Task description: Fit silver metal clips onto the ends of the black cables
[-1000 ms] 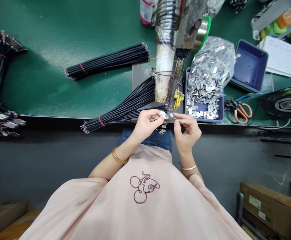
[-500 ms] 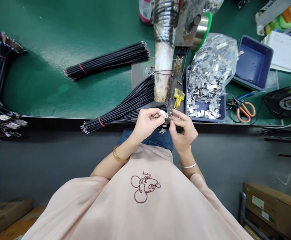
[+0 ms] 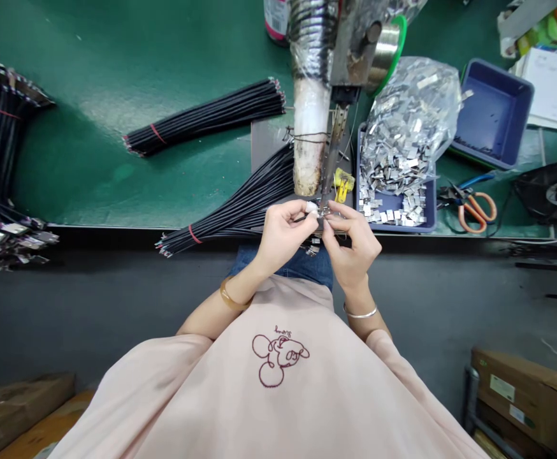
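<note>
My left hand [image 3: 283, 234] is closed in a pinch on the end of a black cable, a short dark length of which shows between its fingers. A white wrap covers one of its fingertips. Facing it, my right hand [image 3: 354, 241] pinches a tiny metal connector shell [image 3: 325, 210], mostly hidden by the fingertips. Both hands meet just under the tip of the soldering iron [image 3: 332, 162], which hangs down from a stand. Behind my left hand lies a fanned bundle of black cables [image 3: 240, 197], tied with a red band.
A blue tray [image 3: 432, 210] holds loose metal shells and a plastic bag [image 3: 415, 105] of them. Around it are a yellow clip [image 3: 342, 186], orange-handled pliers [image 3: 477, 212], a second blue tray [image 3: 498, 95] and a solder spool [image 3: 387, 54]. Another cable bundle [image 3: 206, 118] lies behind, left.
My right fingers have closed in slightly on the small shell, and both hands are a little nearer each other. The whole view has shifted slightly.
</note>
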Demonstrator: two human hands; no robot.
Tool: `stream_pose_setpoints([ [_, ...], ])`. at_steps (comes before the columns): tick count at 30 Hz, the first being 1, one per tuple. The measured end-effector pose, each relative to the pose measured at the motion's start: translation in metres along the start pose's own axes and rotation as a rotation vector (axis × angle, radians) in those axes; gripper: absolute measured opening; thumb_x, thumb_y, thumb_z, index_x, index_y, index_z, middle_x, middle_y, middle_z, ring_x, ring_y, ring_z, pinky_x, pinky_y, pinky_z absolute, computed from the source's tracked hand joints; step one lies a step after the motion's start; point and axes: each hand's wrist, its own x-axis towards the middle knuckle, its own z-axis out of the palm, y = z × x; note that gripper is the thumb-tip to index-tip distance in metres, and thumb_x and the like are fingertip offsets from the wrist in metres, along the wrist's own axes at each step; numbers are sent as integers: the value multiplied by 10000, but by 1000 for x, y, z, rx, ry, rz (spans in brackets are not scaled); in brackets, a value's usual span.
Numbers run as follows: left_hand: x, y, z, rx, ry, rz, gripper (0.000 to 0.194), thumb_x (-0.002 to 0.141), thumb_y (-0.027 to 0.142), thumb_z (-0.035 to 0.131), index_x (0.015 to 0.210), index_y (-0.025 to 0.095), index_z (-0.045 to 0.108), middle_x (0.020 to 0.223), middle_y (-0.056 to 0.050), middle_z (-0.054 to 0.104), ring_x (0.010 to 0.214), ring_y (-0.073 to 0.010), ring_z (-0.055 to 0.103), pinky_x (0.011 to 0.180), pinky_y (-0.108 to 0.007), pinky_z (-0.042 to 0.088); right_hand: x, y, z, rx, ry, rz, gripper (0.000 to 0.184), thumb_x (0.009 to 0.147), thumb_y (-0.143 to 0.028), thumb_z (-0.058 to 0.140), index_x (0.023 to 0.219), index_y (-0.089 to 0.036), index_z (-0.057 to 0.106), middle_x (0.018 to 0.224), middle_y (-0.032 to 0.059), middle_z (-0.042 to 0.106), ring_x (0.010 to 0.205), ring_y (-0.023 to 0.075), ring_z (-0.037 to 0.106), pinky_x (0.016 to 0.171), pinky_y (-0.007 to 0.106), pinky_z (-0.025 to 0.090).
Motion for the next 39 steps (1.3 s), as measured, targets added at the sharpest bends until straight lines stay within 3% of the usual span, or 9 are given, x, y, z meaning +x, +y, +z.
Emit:
stream_pose_setpoints([
  [9, -3, 2, -1, 135, -18, 9, 115, 725, 176, 626, 618, 134, 617, 529, 69, 307, 510, -50, 228, 466, -200, 188, -1, 0, -2, -6, 1, -10, 138, 866, -97, 671, 879, -227, 626, 1066, 29, 779, 962, 168, 761, 813, 312, 631],
  [19, -2, 5, -3, 167, -1, 62, 111, 750, 185, 617, 656, 133, 643, 541, 65, 331, 520, -54, 230, 469, -204, 184, 4, -3, 0, 1, 14, -1, 141, 866, -93, 692, 901, -229, 670, 1073, 34, 773, 988, 177, 755, 856, 339, 628],
  [27, -5, -1, -3, 157, -52, -37, 107, 731, 192, 613, 644, 130, 625, 540, 65, 313, 524, -54, 229, 488, -219, 172, -4, -2, -4, -15, -17, -3, 126, 874, -112, 672, 892, -230, 634, 1044, 38, 781, 964, 177, 764, 792, 299, 633],
  [29, -5, -1, -3, 151, -52, -49, 113, 730, 206, 615, 656, 124, 636, 540, 63, 312, 525, -54, 229, 493, -223, 168, -4, -2, -6, 30, 11, 63, 119, 885, -125, 672, 921, -233, 637, 1030, 31, 783, 886, 163, 772, 719, 268, 629],
  [31, -4, 0, -3, 129, -55, -65, 125, 723, 222, 616, 650, 121, 635, 529, 65, 297, 516, -53, 221, 493, -226, 156, -4, -2, -10, 113, 110, 153, 93, 915, -160, 647, 959, -241, 631, 893, -2, 770, 685, 126, 745, 583, 230, 590],
  [33, -4, 1, -3, 96, -64, -78, 139, 716, 230, 617, 623, 126, 615, 515, 69, 284, 507, -50, 214, 496, -226, 152, -2, -3, -16, 222, 251, 198, 68, 946, -220, 613, 1006, -253, 616, 670, -65, 665, 477, 93, 632, 480, 218, 532],
  [35, -3, 3, -3, 61, -74, -86, 150, 714, 233, 618, 605, 133, 596, 510, 68, 292, 503, -49, 220, 498, -223, 163, -1, -3, -22, 311, 296, 229, 137, 962, -265, 589, 1100, -266, 592, 582, -104, 576, 405, 85, 559, 470, 225, 528],
  [37, -3, 4, -3, 30, -81, -90, 156, 718, 236, 619, 603, 135, 590, 516, 63, 322, 503, -49, 238, 500, -221, 180, -1, -3, -25, 339, 184, 309, 206, 977, -274, 566, 1183, -267, 567, 665, -87, 657, 461, 92, 619, 556, 249, 592],
  [39, -3, 4, -4, 9, -85, -98, 154, 724, 237, 621, 612, 135, 592, 524, 57, 354, 502, -50, 258, 500, -220, 195, -3, -2, -26, 272, 31, 370, 163, 983, -265, 564, 1142, -253, 599, 823, -42, 750, 625, 114, 727, 726, 298, 649],
])
